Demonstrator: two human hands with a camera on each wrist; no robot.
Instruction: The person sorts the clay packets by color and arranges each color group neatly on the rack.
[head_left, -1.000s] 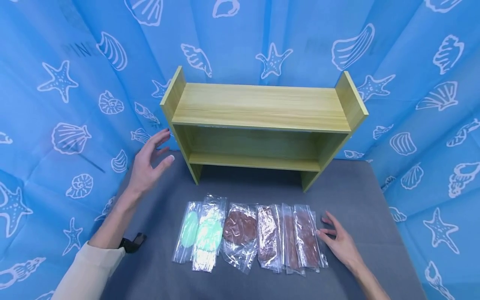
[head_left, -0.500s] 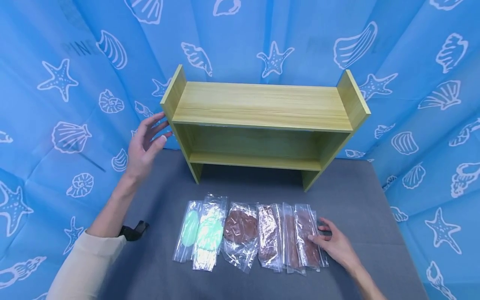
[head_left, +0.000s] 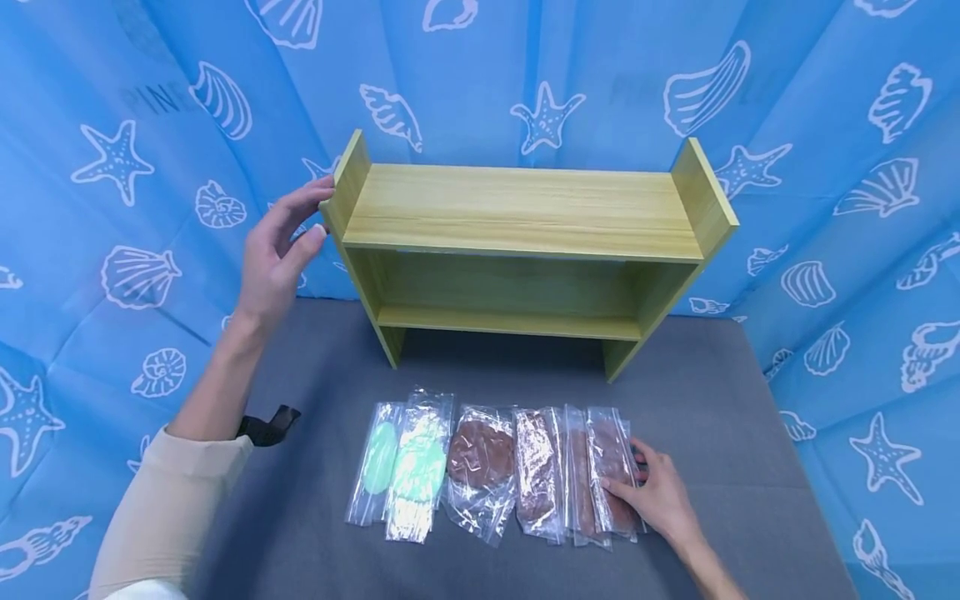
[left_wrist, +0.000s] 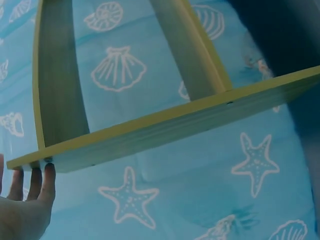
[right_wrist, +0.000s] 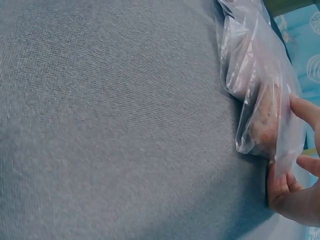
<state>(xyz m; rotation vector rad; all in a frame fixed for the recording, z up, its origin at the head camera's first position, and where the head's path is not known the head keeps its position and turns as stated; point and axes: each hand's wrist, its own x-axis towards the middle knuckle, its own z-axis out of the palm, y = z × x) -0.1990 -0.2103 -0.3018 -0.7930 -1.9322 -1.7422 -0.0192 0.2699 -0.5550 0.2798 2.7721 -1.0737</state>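
Curtain: blue cloth printed with white shells and starfish (head_left: 465,75), behind everything.
Tabletop: grey woven cloth surface (head_left: 712,400).
Shelf: pale yellow wooden two-tier rack (head_left: 517,208), upright at the back.
Packet row: clear plastic packets, side by side on the tabletop before the shelf; pale green ones (head_left: 381,458) left, a round brown one (head_left: 480,454) mid-row, long brown ones (head_left: 534,475) rightward.
Row progress: early, I judge; one packet gripped, the others untouched, none plainly lifted.
End packet: flat, reddish-brown, in clear plastic (head_left: 611,450), rightmost.
Left hand (head_left: 277,250): loosely spread, fingertips against the shelf's left side panel.
Right hand (head_left: 660,492): pinching the end packet's edge, thumb above, fingers below.
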